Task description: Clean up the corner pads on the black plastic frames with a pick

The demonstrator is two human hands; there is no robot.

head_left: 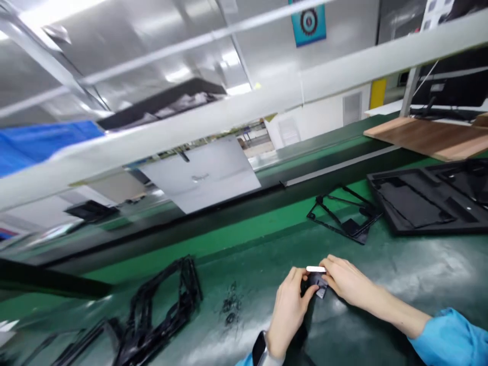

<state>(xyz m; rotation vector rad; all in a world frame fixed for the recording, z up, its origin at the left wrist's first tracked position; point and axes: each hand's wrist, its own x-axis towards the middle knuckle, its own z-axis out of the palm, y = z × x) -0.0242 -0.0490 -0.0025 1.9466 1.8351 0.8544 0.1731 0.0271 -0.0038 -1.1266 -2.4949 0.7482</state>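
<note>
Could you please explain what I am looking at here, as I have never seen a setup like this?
There is no robot: this single picture comes from a camera worn on a person's head, looking forward and down. The left hand, with a watch on its wrist, and the right hand hold a small dark piece between their fingers, with a bright white strip at its top. On the green table lie black frames toward the picture's left, a thinner black frame beyond the hands, and a black tray at the right.
</note>
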